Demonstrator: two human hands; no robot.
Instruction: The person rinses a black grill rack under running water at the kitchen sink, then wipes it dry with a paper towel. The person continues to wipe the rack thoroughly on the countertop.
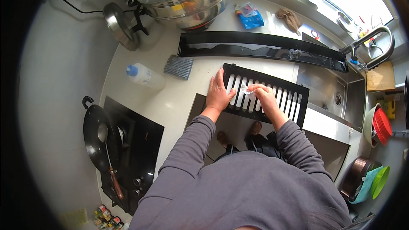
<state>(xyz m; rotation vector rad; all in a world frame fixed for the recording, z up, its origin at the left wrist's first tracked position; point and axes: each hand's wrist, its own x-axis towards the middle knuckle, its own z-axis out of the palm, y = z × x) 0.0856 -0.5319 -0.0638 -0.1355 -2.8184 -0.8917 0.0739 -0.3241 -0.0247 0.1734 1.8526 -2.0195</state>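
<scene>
A black slotted grille (272, 81) extends over the counter's front edge. My left hand (219, 93) grips its left end, the thumb lying over the slots and the fingers along the side. Between the pinched fingers of my right hand (263, 96) is a crumpled white wipe (246, 89), held against the slats near the grille's middle. Beyond the grille lies a long black trough-shaped panel (255, 50), wet inside, its right end reaching over the sink.
Left of the grille are a grey scouring pad (179, 67), a white bottle with blue cap (145, 76) and a stove with a wok (91, 130). Behind stand a steamer pot (183, 4), a blue wipes pack (250, 17) and a brown cloth (289, 19). The sink (317, 87) is right.
</scene>
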